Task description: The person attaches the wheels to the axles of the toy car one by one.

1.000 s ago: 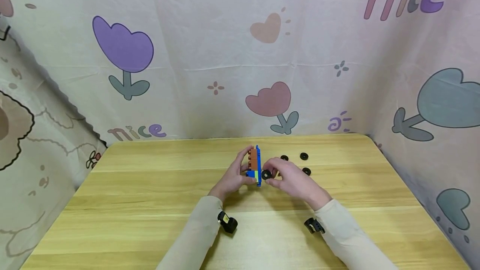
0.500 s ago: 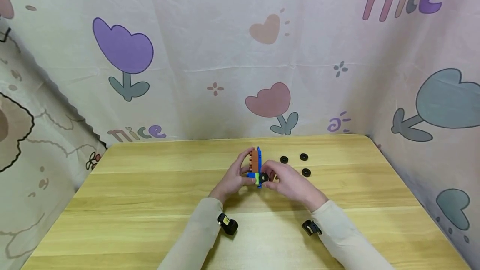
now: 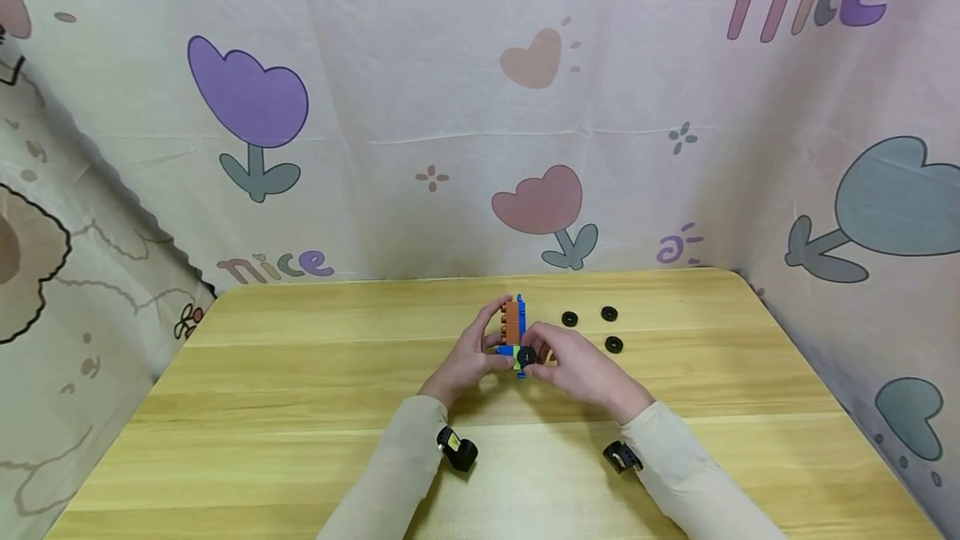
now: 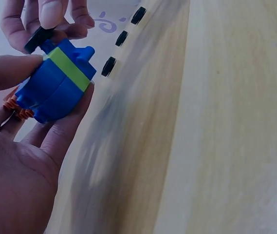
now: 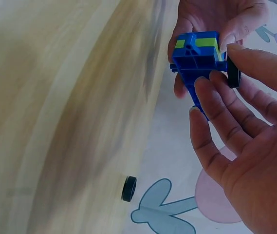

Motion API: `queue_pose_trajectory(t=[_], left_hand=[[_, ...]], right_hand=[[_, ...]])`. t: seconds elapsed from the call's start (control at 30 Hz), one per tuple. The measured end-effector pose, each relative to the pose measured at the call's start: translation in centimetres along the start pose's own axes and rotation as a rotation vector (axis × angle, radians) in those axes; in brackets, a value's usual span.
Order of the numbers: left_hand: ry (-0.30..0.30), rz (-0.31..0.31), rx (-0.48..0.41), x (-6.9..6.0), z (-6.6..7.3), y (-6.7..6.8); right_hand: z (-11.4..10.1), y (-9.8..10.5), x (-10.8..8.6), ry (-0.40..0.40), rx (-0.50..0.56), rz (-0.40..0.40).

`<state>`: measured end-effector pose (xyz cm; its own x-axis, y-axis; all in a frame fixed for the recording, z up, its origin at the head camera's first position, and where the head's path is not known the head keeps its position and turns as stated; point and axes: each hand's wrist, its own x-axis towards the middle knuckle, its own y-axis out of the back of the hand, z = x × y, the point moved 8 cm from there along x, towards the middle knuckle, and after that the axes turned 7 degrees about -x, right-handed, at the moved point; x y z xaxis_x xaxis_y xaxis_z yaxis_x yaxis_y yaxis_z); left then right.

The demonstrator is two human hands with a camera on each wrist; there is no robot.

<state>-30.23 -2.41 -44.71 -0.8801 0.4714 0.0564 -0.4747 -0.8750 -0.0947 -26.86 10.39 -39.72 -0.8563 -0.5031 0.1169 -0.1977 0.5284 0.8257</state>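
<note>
My left hand (image 3: 465, 361) grips a toy vehicle of building blocks (image 4: 55, 85), blue with a lime-green layer and orange-brown bricks (image 3: 512, 322). The vehicle is tipped on its side, its blue base facing right in the head view. My right hand (image 3: 581, 361) pinches a black wheel (image 5: 233, 73) between thumb and fingers. In the right wrist view that wheel sits against the end of a blue axle stub at the base's side. Whether it is fully seated cannot be told.
Three loose black tyres lie on the wooden table (image 3: 262, 407) beyond my right hand: one nearer (image 3: 570, 319), one farther right (image 3: 609, 313), one below it (image 3: 614, 345). A printed cloth (image 3: 390, 107) hangs behind the table's far edge.
The right hand has brought the black wheel leftward from beside the blue base onto its near end. The left hand keeps its grip on the vehicle, almost unmoved.
</note>
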Motion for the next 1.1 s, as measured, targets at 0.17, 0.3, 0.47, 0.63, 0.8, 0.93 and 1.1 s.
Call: queue_pose_trajectory(t=[0.17,0.3,0.47,0.63,0.8,0.93,1.1], left_hand=[[-0.027,-0.035,-0.02,0.0,0.2,-0.1],[-0.025,-0.036,-0.03,-0.2,0.3,-0.2],[-0.015,-0.023,-0.041,-0.2,0.1,-0.3],[-0.025,-0.022,-0.037,-0.3,0.5,-0.4],[-0.037,-0.022,-0.038,-0.3,0.8,-0.4],[-0.043,-0.02,-0.055,-0.4,1.0,-0.4],[-0.055,-0.015,-0.059,-0.6,1.1,-0.5]], right_hand=[[0.0,-0.1,0.1,0.008,-0.001,0.002],[0.0,-0.2,0.2,0.007,0.006,-0.002],[-0.1,-0.1,0.0,0.009,0.025,-0.009],[0.4,0.1,-0.2,-0.017,0.076,0.011],[0.8,0.2,-0.4,-0.026,0.112,0.023],[1.0,0.0,-0.4,-0.027,0.145,0.006],[1.3,-0.3,-0.6,-0.034,0.212,-0.029]])
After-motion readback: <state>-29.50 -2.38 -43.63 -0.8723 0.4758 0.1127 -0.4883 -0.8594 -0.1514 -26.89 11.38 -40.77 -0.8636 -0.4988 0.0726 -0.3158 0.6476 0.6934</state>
